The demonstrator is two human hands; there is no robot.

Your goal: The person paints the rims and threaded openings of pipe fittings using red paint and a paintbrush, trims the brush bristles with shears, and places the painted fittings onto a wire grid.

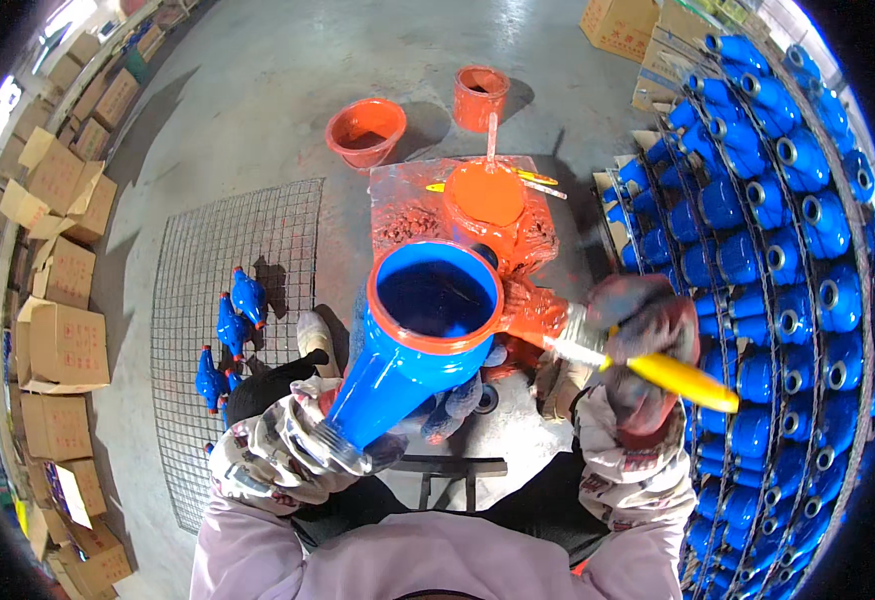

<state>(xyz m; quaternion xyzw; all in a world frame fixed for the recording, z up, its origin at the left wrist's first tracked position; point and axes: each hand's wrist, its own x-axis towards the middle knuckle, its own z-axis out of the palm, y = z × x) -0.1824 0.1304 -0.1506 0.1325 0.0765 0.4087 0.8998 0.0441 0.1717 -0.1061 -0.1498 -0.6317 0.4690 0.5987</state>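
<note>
A glossy blue bottle-shaped housing [407, 370] tilts in front of me, its wide mouth facing up and its narrow threaded end toward my left sleeve. Orange-red paint coats its rim. My gloved left hand [387, 453] holds it from beneath, mostly hidden by the housing. In my right hand [647, 335], gloved and slightly blurred, is a paintbrush [682, 380] with a yellow handle. Its orange-soaked bristles meet the right side of the rim. Just beyond stands a paint-smeared pot of orange paint [487, 193] with a stick in it.
The pot rests on a paint-spattered board [412, 190]. Farther off are an orange basin [365, 130] and an orange bucket [480, 97]. Several blue parts lie on a wire mesh [187, 260] at left. A rack of blue housings [722, 230] fills the right; cartons [67, 345] line the left.
</note>
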